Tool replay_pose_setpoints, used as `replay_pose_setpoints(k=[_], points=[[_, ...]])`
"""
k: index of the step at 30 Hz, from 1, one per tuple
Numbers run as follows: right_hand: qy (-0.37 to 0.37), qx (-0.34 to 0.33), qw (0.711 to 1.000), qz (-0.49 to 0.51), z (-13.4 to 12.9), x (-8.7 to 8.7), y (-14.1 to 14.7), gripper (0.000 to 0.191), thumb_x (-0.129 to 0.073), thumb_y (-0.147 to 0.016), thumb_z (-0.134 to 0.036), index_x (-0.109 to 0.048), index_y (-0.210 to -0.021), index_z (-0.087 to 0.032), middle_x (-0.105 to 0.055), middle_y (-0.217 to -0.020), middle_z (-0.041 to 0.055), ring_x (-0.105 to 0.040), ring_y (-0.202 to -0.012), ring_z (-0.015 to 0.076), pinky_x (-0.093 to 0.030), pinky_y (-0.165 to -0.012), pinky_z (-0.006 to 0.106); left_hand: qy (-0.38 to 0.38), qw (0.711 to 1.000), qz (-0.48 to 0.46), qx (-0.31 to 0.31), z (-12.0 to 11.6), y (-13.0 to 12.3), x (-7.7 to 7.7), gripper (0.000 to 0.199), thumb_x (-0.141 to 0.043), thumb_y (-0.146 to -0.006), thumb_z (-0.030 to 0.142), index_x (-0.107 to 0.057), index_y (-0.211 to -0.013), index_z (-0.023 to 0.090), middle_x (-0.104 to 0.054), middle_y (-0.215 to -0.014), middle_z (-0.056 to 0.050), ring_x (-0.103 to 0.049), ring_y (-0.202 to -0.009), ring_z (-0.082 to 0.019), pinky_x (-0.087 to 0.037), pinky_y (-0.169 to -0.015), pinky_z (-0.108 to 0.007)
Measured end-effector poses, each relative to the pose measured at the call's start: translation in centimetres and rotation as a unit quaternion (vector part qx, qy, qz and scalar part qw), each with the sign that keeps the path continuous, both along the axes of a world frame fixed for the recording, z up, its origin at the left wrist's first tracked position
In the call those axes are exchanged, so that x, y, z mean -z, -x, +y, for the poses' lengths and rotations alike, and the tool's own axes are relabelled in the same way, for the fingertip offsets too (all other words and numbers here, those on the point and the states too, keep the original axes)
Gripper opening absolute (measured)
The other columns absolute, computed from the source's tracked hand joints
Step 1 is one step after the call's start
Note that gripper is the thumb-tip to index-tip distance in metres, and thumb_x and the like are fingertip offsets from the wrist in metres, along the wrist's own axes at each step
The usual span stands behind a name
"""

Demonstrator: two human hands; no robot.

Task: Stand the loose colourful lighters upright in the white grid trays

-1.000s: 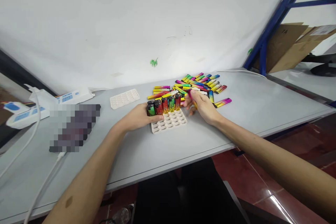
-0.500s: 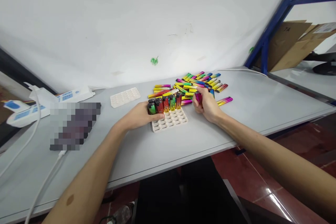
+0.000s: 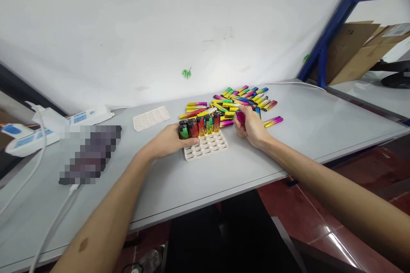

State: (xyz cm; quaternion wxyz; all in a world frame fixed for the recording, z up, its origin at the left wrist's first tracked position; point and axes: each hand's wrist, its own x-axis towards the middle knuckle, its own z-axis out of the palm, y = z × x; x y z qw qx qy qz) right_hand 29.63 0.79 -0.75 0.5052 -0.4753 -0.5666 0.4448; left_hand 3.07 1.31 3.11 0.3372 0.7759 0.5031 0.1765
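Observation:
A white slotted tray (image 3: 208, 147) lies on the grey table (image 3: 192, 183). Several coloured lighters (image 3: 200, 126) stand upright in its far row. My left hand (image 3: 171, 140) rests against the tray's left side and touches the leftmost standing lighter. My right hand (image 3: 251, 126) is closed around a magenta lighter (image 3: 240, 117) just right of the tray. Behind both hands a heap of loose rainbow-coloured lighters (image 3: 237, 100) lies flat on the table.
A second white slotted tray (image 3: 151, 118) lies at the back left. Power strips (image 3: 48, 126) and white cables (image 3: 54, 222) sit at the far left beside a blurred dark object (image 3: 91, 153). A blue rack post (image 3: 336, 30) and cardboard boxes (image 3: 361, 49) stand at the right.
My right hand reached into the heap, closed on a magenta lighter and lifted it. My left hand stayed at the tray.

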Motion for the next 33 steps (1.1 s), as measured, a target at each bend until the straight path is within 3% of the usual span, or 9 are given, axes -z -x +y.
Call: replay_pose_setpoints(k=[6,10,12,15,20,24,27,33], points=[[0.037,0.026,0.998,0.052,0.0,-0.1,0.2,0.057,-0.038,-0.089,-0.070,-0.041,-0.055,-0.025,-0.027,-0.042,-0.0049,-0.022,-0.038,0.0107,-0.019,-0.039,0.027,-0.004,1.000,0.010,-0.008,-0.1,-0.2,-0.2,0.052,-0.075,-0.069,0.054,-0.072,-0.109,0.021,-0.076,-0.106,-0.004,-0.069,-0.095,-0.026,-0.055,-0.081,-0.034],[0.022,0.001,0.997,0.072,-0.1,-0.2,0.1,0.056,-0.041,-0.088,-0.074,-0.057,-0.073,-0.022,-0.047,-0.057,-0.0018,-0.040,-0.046,0.0121,-0.032,-0.044,0.026,0.000,1.000,0.009,-0.004,-0.1,-0.2,-0.2,0.051,-0.075,-0.070,0.052,-0.072,-0.110,0.021,-0.076,-0.106,-0.004,-0.069,-0.096,-0.026,-0.055,-0.082,-0.034],[-0.013,-0.015,0.999,0.048,-0.3,-0.4,0.0,0.052,-0.048,-0.088,-0.070,-0.061,-0.079,-0.020,-0.057,-0.067,0.0004,-0.052,-0.059,0.0139,-0.042,-0.055,0.027,0.001,1.000,0.003,0.002,-0.1,-0.1,-0.2,0.051,-0.075,-0.070,0.051,-0.071,-0.111,0.021,-0.076,-0.108,-0.003,-0.069,-0.097,-0.026,-0.055,-0.083,-0.034],[-0.071,-0.045,0.996,-0.027,-1.0,-1.3,-0.2,0.041,-0.062,-0.086,-0.059,-0.064,-0.078,-0.019,-0.062,-0.076,0.0011,-0.057,-0.071,0.0142,-0.046,-0.068,0.028,0.002,1.000,-0.006,0.007,0.0,-0.1,-0.1,0.052,-0.076,-0.070,0.050,-0.070,-0.114,0.022,-0.076,-0.110,-0.003,-0.069,-0.099,-0.026,-0.055,-0.084,-0.034],[-0.096,-0.092,0.991,-0.015,-2.0,-2.4,0.1,0.028,-0.072,-0.083,-0.047,-0.067,-0.084,-0.020,-0.065,-0.077,0.0008,-0.057,-0.068,0.0131,-0.049,-0.069,0.030,0.004,1.000,-0.002,0.007,-0.1,-0.1,-0.2,0.054,-0.075,-0.070,0.053,-0.071,-0.113,0.021,-0.076,-0.106,-0.003,-0.069,-0.095,-0.026,-0.055,-0.082,-0.034],[-0.122,-0.074,0.989,-0.028,-2.1,-2.0,1.8,0.029,-0.075,-0.078,-0.047,-0.066,-0.083,-0.020,-0.069,-0.080,0.0031,-0.064,-0.074,0.0176,-0.055,-0.073,0.036,-0.009,1.000,0.001,0.003,-0.2,-0.2,-0.3,0.052,-0.075,-0.070,0.056,-0.073,-0.109,0.022,-0.076,-0.097,-0.002,-0.069,-0.089,-0.025,-0.055,-0.080,-0.035],[-0.164,-0.035,0.983,-0.077,-2.1,-1.3,3.5,0.030,-0.076,-0.078,-0.046,-0.066,-0.093,-0.022,-0.072,-0.084,0.0037,-0.068,-0.078,0.0202,-0.057,-0.077,0.039,-0.004,1.000,-0.009,0.010,-0.2,-0.3,-0.3,0.050,-0.075,-0.069,0.056,-0.073,-0.105,0.021,-0.076,-0.093,-0.002,-0.069,-0.086,-0.024,-0.055,-0.077,-0.033],[-0.228,-0.013,0.956,-0.184,-2.2,-1.2,5.5,0.015,-0.070,-0.086,-0.034,-0.065,-0.095,-0.024,-0.073,-0.088,0.0030,-0.069,-0.077,0.0193,-0.055,-0.076,0.036,-0.010,1.000,-0.013,0.009,-0.2,-0.3,-0.1,0.052,-0.076,-0.067,0.055,-0.072,-0.107,0.021,-0.076,-0.097,-0.001,-0.068,-0.090,-0.025,-0.055,-0.080,-0.034]])
